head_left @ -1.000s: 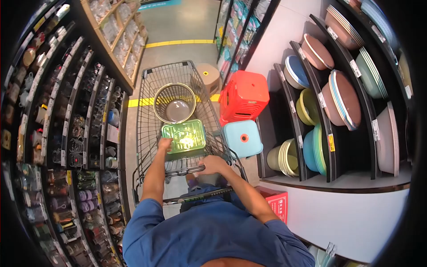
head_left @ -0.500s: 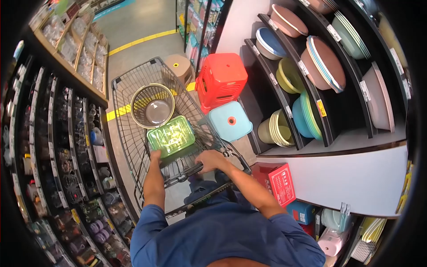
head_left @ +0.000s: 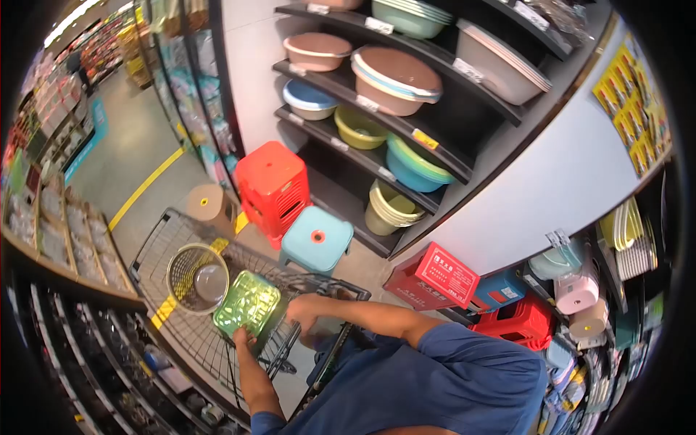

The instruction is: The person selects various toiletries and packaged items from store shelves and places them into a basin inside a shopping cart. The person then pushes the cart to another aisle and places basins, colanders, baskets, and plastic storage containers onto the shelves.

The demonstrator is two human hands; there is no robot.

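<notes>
My left hand (head_left: 244, 336) is closed at the near corner of a shiny, translucent green plastic container (head_left: 249, 303), which is in the wire shopping cart (head_left: 161, 233). My fingers are partly hidden there. To the right, my right hand (head_left: 302, 310) is wrapped round the rear wire frame of the cart, its fingertips hard to see. Beyond the green container, a round perforated basket (head_left: 190, 267) with a pale rim stands in the cart. The cart's floor shows through the wires.
A red stool stack (head_left: 272, 181) and a light blue stool (head_left: 317, 238) stand close to the cart's right side, near a brown stool (head_left: 210, 206). Shelves of basins (head_left: 397, 76) rise behind them. A red box (head_left: 435, 279) is at right; dark shelving (head_left: 94, 362) borders the left.
My view has turned right, so the cart and stools appear farther left. More of the right-hand shelving shows. My hands stay at the green container and the cart frame.
</notes>
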